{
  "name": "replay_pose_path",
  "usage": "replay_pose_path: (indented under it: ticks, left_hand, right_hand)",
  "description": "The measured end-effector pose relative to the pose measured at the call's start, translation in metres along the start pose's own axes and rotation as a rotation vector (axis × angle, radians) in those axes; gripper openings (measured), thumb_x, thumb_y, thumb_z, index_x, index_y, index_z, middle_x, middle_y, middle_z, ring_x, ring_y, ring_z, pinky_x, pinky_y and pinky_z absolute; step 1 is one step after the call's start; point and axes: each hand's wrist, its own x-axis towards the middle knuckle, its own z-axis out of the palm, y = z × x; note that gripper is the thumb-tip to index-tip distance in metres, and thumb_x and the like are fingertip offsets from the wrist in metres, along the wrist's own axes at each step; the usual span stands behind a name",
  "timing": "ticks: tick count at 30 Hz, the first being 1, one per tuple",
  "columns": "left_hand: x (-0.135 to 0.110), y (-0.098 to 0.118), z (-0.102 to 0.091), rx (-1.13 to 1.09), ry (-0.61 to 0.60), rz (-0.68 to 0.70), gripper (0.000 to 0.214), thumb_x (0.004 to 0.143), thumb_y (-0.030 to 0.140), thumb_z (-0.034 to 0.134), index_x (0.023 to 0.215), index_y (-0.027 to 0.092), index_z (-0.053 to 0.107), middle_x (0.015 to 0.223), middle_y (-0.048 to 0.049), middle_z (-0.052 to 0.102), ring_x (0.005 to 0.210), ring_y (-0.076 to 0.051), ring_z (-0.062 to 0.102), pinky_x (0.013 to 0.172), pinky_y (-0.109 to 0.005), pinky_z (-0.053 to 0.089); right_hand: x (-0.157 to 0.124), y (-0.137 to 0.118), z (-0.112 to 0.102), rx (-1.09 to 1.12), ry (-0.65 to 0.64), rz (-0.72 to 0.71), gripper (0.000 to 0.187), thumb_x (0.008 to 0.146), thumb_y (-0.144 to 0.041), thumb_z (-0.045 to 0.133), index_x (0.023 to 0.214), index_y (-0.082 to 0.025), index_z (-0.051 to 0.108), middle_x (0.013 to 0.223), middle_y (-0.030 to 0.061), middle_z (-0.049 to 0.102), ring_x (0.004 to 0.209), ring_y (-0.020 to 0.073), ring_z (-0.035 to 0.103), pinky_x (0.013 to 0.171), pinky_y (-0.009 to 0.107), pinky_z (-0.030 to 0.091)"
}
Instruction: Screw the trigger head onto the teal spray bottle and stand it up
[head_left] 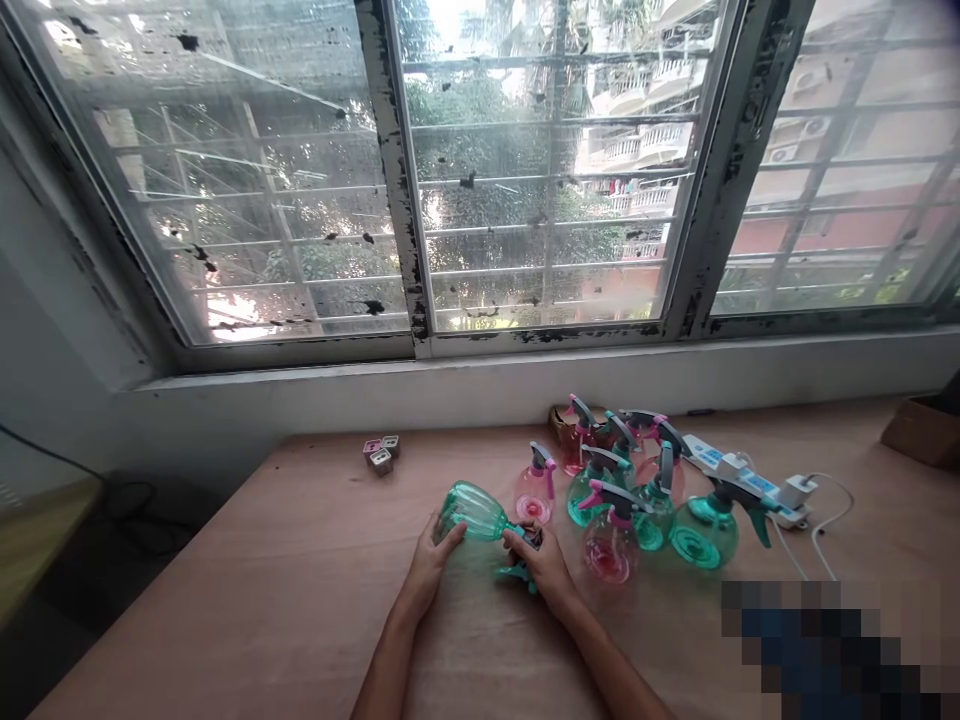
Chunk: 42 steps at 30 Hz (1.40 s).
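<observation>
A clear green spray bottle (474, 512) lies on its side on the wooden table (285, 590). My left hand (435, 562) cups its round body, fingers curled round it. My right hand (541, 565) is closed round the bottle's neck and its teal trigger head. To the right of my hands stands a cluster of several more spray bottles (630, 490), some green and some pink, with grey, pink and teal trigger heads.
A white power strip (739, 480) with a plugged charger and white cable lies behind the bottles. Three small cubes (381, 453) sit near the table's back edge. A cardboard box (922, 430) sits far right. A barred window (480, 170) runs along the wall.
</observation>
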Motion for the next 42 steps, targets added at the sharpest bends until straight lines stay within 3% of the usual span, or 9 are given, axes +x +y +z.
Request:
replay_pose_path:
  ticks: [6,13,21,27,34,38,42]
  left_hand:
    - [0.003,-0.004,-0.002,-0.029,-0.060,0.032,0.071,0.063,0.028,0.086,0.129,0.023,0.059,0.139,-0.0108,0.062,0.131,-0.032,0.053,0.110,-0.042,0.042]
    - [0.003,-0.005,-0.004,0.027,0.009,0.053,0.046,0.082,0.040,0.071,0.122,0.020,0.061,0.128,-0.0113,0.067,0.122,-0.031,0.059,0.108,-0.045,0.040]
    - [0.011,-0.013,-0.008,-0.024,-0.046,0.068,0.056,0.071,0.028,0.081,0.124,0.022,0.062,0.135,-0.0093,0.064,0.129,-0.029,0.055,0.110,-0.041,0.040]
    - [0.009,-0.015,-0.009,-0.050,-0.055,0.056,0.070,0.063,0.024,0.086,0.127,0.022,0.058,0.136,-0.0123,0.062,0.129,-0.033,0.055,0.108,-0.044,0.043]
    - [0.004,-0.006,-0.008,-0.001,-0.011,0.060,0.043,0.082,0.036,0.071,0.120,0.021,0.059,0.126,-0.0110,0.068,0.120,-0.027,0.062,0.104,-0.039,0.045]
    - [0.007,-0.010,-0.008,0.007,0.018,0.051,0.042,0.081,0.039,0.072,0.116,0.019,0.060,0.122,-0.0124,0.071,0.114,-0.030,0.065,0.100,-0.042,0.047]
    - [0.010,-0.011,-0.008,-0.012,-0.024,0.062,0.050,0.077,0.037,0.076,0.122,0.022,0.061,0.136,-0.0108,0.064,0.130,-0.030,0.055,0.110,-0.042,0.040]
  right_hand:
    - [0.002,0.001,-0.003,0.017,0.013,-0.005,0.033,0.074,-0.045,0.077,0.084,-0.019,0.058,0.065,-0.0038,0.066,0.048,0.0117,0.061,0.048,0.024,0.049]
    - [-0.003,0.003,0.003,-0.037,-0.020,-0.022,0.030,0.072,-0.038,0.081,0.084,-0.018,0.061,0.064,-0.0035,0.067,0.049,0.0126,0.062,0.049,0.025,0.049]
    - [0.000,0.001,0.000,-0.028,0.005,-0.016,0.032,0.073,-0.042,0.080,0.082,-0.019,0.060,0.063,-0.0043,0.066,0.049,0.0127,0.061,0.048,0.025,0.049]
    - [0.002,0.006,0.000,-0.021,-0.015,-0.003,0.037,0.071,-0.047,0.080,0.083,-0.019,0.059,0.064,-0.0033,0.066,0.049,0.0147,0.063,0.049,0.028,0.050]
    - [-0.001,0.005,0.002,-0.054,-0.033,-0.020,0.034,0.070,-0.042,0.082,0.084,-0.018,0.062,0.066,-0.0028,0.068,0.051,0.0141,0.062,0.050,0.028,0.050]
    - [-0.002,0.003,0.003,-0.047,-0.023,-0.021,0.034,0.069,-0.043,0.082,0.083,-0.018,0.063,0.065,-0.0027,0.069,0.050,0.0142,0.062,0.049,0.028,0.050]
    - [0.001,0.002,0.002,-0.016,0.006,-0.009,0.038,0.068,-0.049,0.081,0.080,-0.019,0.060,0.063,-0.0031,0.068,0.047,0.0142,0.062,0.046,0.027,0.050]
